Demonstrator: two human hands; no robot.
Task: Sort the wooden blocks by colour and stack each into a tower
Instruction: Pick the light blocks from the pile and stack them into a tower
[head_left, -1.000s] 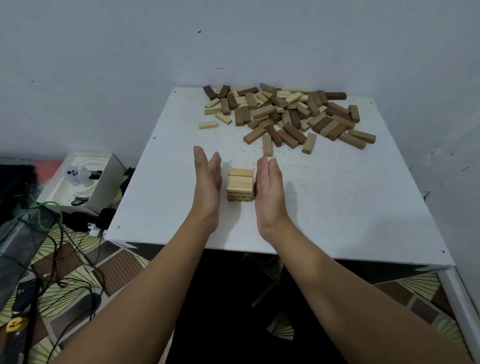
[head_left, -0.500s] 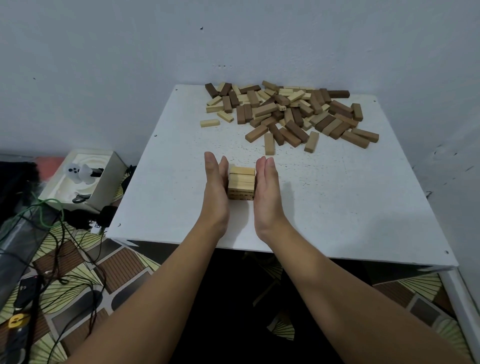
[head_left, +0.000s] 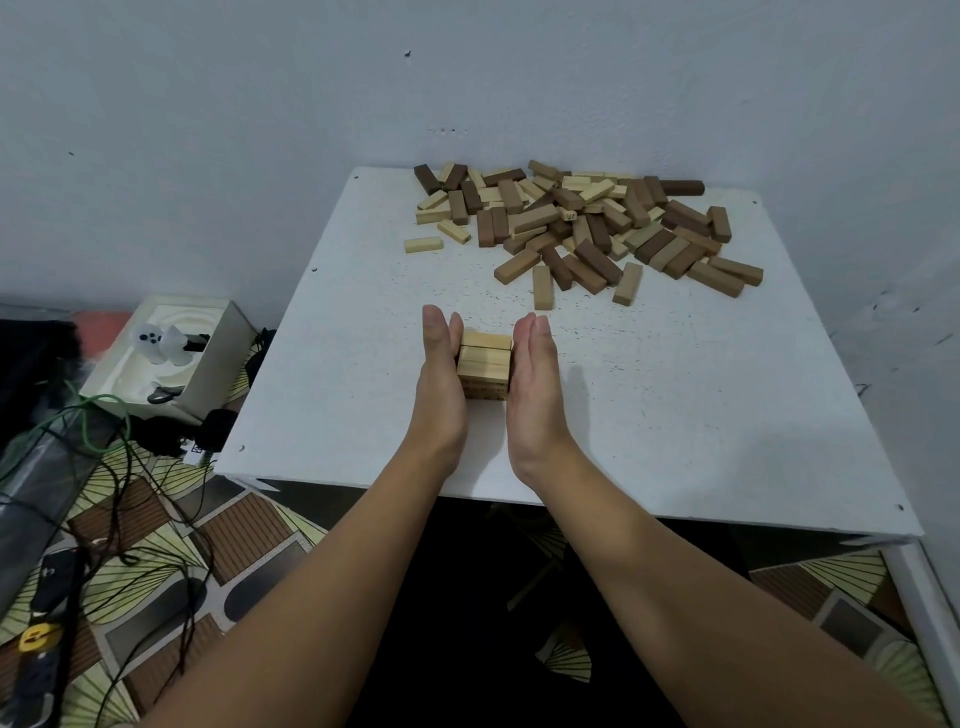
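Item: pale tower (head_left: 484, 370), a low stack of light wooden blocks, standing near the middle of the white desk (head_left: 701, 415), toward your near edge.

Hands: your left hand (head_left: 440, 379) and right hand (head_left: 535, 384) stand on edge on either side of it, palms flat against its two sides, fingers (head_left: 435, 332) straight and held together, nothing gripped.

Step in hand: by the look of it, squaring up the layers of the light-coloured stack.

Stock remaining: loose pile of blocks (head_left: 582, 228), pale, tan and dark brown mixed, along the far edge against the wall (head_left: 260, 130), well apart from the stack. One pale block (head_left: 423, 245) lies alone at the pile's left.

Next move calls for: releasing both palms evenly so no layer shifts, then a reach to the far pile for another pale piece; the darker colours have no tower yet.

Open room: bare desk left and right of the stack, and between stack and pile. Near edge lies close behind your wrists; to the left the desk drops to a floor with cables (head_left: 119, 467) and a box (head_left: 171, 358).
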